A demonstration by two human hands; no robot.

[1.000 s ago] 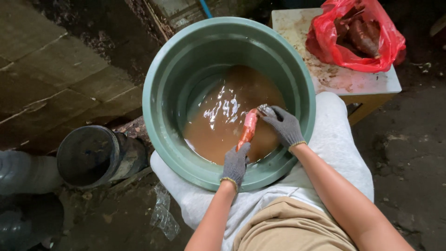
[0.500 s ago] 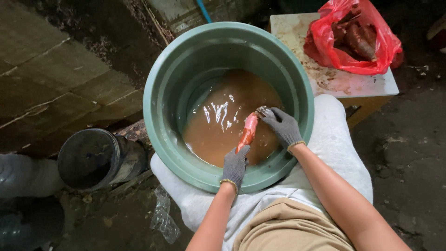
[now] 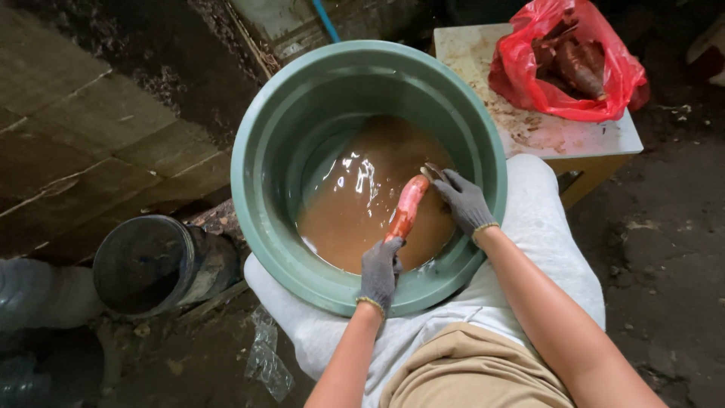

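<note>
A big green tub (image 3: 264, 189) holds muddy brown water (image 3: 355, 204). Over the water, my left hand (image 3: 380, 270) in a grey glove grips the near end of an orange carrot (image 3: 406, 208), which points away from me. My right hand (image 3: 462, 199), also gloved in grey, holds a small blade-like tool (image 3: 432, 171) against the carrot's far end. The tub rests against a white cloth (image 3: 544, 234) spread over my lap.
A red plastic bag (image 3: 574, 64) with more dirty roots lies on a stained white board (image 3: 529, 128) at the upper right. A dark bucket (image 3: 155, 261) stands at the lower left beside concrete steps (image 3: 83, 143). The ground around is dark and dirty.
My right hand has shifted slightly along the carrot's far end. My left hand keeps its grip, and the view has barely moved.
</note>
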